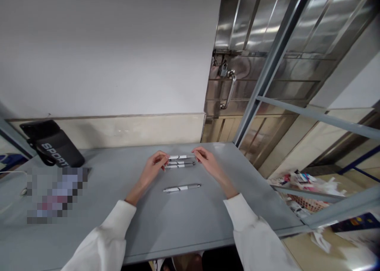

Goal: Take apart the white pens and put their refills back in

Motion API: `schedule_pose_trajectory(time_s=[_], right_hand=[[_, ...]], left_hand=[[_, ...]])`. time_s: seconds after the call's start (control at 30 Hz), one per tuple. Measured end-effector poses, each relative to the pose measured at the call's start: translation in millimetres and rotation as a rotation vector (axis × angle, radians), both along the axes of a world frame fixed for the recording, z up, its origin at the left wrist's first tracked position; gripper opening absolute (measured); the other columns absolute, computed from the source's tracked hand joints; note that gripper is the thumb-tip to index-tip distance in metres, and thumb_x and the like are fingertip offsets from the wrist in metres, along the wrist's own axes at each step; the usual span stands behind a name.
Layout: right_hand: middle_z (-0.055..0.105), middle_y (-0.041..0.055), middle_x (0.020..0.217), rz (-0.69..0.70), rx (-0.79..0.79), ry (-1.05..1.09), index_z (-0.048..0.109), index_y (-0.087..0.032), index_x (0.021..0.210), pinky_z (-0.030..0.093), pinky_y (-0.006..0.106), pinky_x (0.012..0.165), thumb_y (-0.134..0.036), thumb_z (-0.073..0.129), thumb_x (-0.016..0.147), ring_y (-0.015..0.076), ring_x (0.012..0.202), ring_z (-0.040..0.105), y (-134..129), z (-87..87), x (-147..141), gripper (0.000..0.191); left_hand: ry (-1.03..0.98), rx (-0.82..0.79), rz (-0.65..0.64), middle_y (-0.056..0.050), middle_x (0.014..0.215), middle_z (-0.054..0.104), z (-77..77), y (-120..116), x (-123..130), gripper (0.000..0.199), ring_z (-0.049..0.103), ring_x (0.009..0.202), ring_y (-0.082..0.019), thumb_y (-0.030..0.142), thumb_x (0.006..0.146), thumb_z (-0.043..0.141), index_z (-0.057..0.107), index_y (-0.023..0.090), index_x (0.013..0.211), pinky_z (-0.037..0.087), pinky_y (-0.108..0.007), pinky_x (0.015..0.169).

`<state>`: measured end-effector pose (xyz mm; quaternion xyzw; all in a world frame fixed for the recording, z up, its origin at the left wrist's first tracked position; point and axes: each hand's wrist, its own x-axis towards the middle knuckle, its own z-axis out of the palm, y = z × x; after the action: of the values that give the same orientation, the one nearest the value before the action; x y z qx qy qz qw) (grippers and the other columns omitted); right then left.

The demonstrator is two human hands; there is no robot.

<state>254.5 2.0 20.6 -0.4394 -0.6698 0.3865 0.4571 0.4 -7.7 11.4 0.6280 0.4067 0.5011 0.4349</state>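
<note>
My left hand (156, 163) pinches the left end of a white and silver pen (179, 157). At the pen's other end is my right hand (205, 158), its thumb and fingertips closed on the tip. Two similar pens (180, 165) lie close together just on the near side of the held one, roughly parallel to it, their left ends close to my left fingers. Nearer to me, a separate pen (182, 188) lies crosswise on the grey table (184, 219), apart from both hands.
A black bottle (59, 144) marked SPORT lies at the back left, with a blurred-out flat item (57, 195) before it. A white cable (13, 191) is at the left edge. Grey metal frame posts (252, 104) rise at the right, near a padlocked metal door (246, 81).
</note>
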Motion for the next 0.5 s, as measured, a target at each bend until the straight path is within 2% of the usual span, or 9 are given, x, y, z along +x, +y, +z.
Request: schedule_pose_trajectory(time_s=[0.2, 0.27, 0.37, 0.5], right_hand=[[0.055, -0.0005, 0.070, 0.049, -0.007, -0.005, 0.060, -0.020, 0.102, 0.043, 0.028, 0.065, -0.053, 0.050, 0.090, 0.0155, 0.069, 0.053, -4, 3.5, 5, 0.036], [0.056, -0.0003, 0.070, 0.071, -0.009, -0.013, 0.062, -0.021, 0.101, 0.044, 0.028, 0.066, -0.052, 0.051, 0.090, 0.0158, 0.069, 0.054, -5, 5.4, 6, 0.035], [0.062, 0.0015, 0.075, 0.114, -0.010, -0.055, 0.067, -0.023, 0.099, 0.045, 0.029, 0.067, -0.051, 0.053, 0.089, 0.0169, 0.071, 0.057, -8, 8.7, 7, 0.033], [0.069, 0.0038, 0.086, 0.213, -0.043, -0.146, 0.071, -0.022, 0.095, 0.046, 0.029, 0.070, -0.049, 0.059, 0.087, 0.0180, 0.079, 0.061, -12, 9.5, 10, 0.031]], left_hand=[[0.052, 0.065, 0.056, -0.005, 0.089, 0.063, 3.6, -1, -3, 0.029, 0.058, 0.077, -0.016, 0.046, 0.084, 0.064, 0.066, 0.018, 0.093, 0.049, -0.023, 0.057], [0.084, 0.078, 0.057, -0.005, 0.090, 0.064, 5.3, -2, -5, 0.030, 0.059, 0.080, -0.017, 0.046, 0.083, 0.064, 0.066, 0.019, 0.094, 0.048, -0.023, 0.058], [0.189, 0.084, 0.029, -0.004, 0.085, 0.066, 10.2, -5, -11, 0.029, 0.061, 0.081, -0.019, 0.047, 0.083, 0.064, 0.068, 0.020, 0.094, 0.047, -0.024, 0.060], [0.370, 0.083, -0.061, -0.004, 0.088, 0.071, 18.1, -9, -24, 0.026, 0.063, 0.080, -0.019, 0.046, 0.084, 0.063, 0.072, 0.022, 0.091, 0.045, -0.024, 0.063]])
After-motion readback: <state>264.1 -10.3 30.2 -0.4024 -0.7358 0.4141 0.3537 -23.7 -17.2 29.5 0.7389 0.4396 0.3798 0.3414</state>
